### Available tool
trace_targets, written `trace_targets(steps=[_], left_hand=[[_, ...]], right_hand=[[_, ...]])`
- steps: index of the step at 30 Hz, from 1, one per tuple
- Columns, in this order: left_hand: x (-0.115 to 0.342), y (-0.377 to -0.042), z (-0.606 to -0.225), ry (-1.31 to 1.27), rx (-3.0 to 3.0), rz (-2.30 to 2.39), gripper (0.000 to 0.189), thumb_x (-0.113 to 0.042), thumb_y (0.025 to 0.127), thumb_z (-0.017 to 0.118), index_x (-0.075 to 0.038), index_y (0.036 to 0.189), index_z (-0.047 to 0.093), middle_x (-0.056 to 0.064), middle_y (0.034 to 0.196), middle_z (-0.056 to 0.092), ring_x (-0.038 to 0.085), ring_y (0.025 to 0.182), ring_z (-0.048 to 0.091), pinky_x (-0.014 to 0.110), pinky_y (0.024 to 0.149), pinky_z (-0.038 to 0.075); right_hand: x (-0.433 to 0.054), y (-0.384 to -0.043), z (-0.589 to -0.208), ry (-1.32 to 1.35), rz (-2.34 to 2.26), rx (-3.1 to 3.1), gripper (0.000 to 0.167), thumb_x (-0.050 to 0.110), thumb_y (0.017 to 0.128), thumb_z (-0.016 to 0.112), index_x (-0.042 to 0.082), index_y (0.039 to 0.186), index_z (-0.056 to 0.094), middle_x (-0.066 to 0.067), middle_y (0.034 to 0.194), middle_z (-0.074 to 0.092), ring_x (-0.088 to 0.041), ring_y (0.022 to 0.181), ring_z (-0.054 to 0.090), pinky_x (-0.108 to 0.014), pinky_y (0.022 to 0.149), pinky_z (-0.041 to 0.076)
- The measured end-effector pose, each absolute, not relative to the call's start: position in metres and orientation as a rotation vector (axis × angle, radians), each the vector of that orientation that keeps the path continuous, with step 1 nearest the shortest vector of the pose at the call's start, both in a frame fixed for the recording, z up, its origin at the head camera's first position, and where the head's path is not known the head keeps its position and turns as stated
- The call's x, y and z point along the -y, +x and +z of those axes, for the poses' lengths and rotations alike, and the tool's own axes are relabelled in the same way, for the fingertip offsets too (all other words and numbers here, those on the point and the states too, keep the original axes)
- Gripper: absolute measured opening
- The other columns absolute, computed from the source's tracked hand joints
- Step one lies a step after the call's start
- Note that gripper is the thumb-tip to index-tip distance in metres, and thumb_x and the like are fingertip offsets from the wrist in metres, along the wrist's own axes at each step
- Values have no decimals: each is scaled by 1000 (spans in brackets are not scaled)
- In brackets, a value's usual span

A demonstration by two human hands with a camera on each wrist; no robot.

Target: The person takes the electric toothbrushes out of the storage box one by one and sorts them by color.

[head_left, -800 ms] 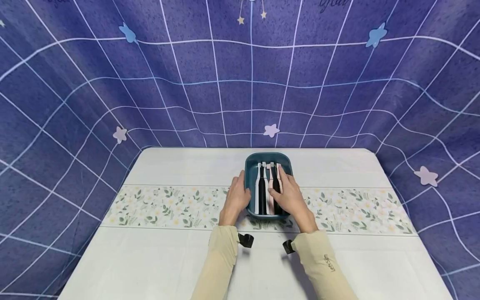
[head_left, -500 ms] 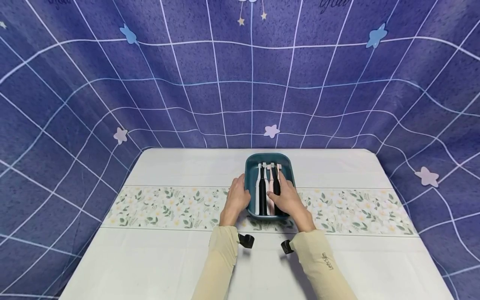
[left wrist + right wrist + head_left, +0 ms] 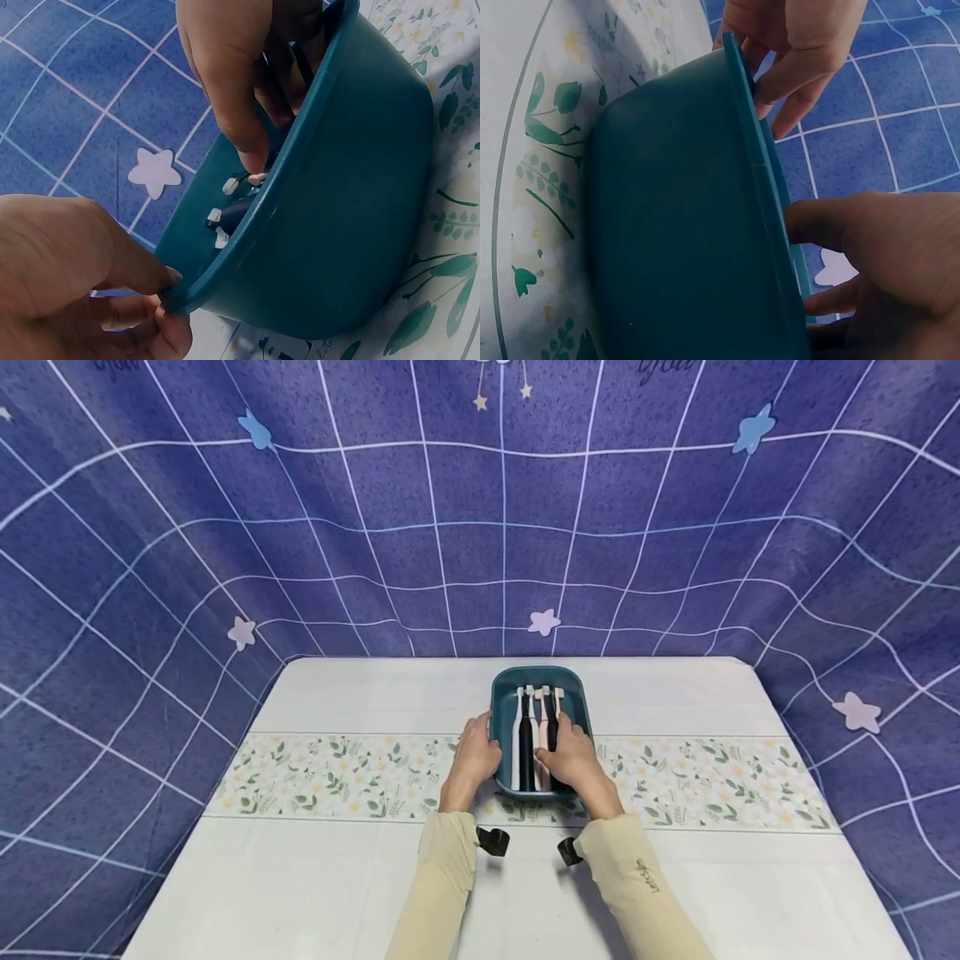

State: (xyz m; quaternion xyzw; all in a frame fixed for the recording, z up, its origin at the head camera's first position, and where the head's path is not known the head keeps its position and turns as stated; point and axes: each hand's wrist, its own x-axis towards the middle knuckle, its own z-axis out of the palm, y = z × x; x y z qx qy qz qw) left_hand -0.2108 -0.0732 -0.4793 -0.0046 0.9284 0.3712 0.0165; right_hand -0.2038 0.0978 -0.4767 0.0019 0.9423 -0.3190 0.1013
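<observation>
A dark teal plastic tub (image 3: 501,697) holds several electric toothbrushes side by side, heads toward the back: white (image 3: 516,764), black (image 3: 527,756) and pink (image 3: 543,727) ones. My left hand (image 3: 474,753) pinches the tub's left rim, thumb at the edge and fingers below it, as the left wrist view shows. My right hand (image 3: 576,762) reaches over the right rim, thumb and fingers on either side of the right black toothbrush (image 3: 552,732), whose lower handle it covers. From the right wrist view, the tub's wall (image 3: 682,210) hides the toothbrushes.
The tub stands on a white tablecloth (image 3: 337,877) with a floral band (image 3: 337,772). A blue curtain (image 3: 450,552) with a grid pattern and star shapes (image 3: 544,622) hangs behind the table and along its sides. Each wrist wears a black camera (image 3: 492,841).
My right hand has slid a little toward the tub's front, and its fingertips have drawn back from the toothbrush heads. The left hand and the tub stay nearly in place.
</observation>
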Motion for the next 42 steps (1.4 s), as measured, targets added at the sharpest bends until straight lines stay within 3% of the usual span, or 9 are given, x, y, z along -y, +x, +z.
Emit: trace_targets(steps=[7, 18, 42], left_hand=[[73, -209, -480, -4, -2873, 1155, 51, -4, 92, 52, -3, 142, 44, 12, 99, 53, 26, 87, 52, 44, 85, 44], [73, -207, -481, -15, -2853, 1173, 51, -4, 92, 50, -4, 143, 43, 13, 102, 52, 26, 86, 51, 43, 82, 44], [75, -209, -478, 4, -2843, 1176, 51, -3, 93, 50, -4, 143, 42, 16, 107, 54, 27, 92, 53, 45, 86, 44]], right_hand=[[-94, -204, -477, 62, -899, -2808, 75, 20, 92, 61, -5, 150, 20, -36, 142, 31, -49, 125, 42, -54, 100, 39], [-91, -205, -478, 49, -725, -2863, 63, 15, 88, 59, -8, 141, 35, -35, 130, 42, -43, 92, 57, -51, 79, 49], [-97, -209, -477, 52, -1089, -2890, 59, 15, 88, 60, 3, 143, 40, -27, 129, 48, -42, 114, 52, -53, 94, 43]])
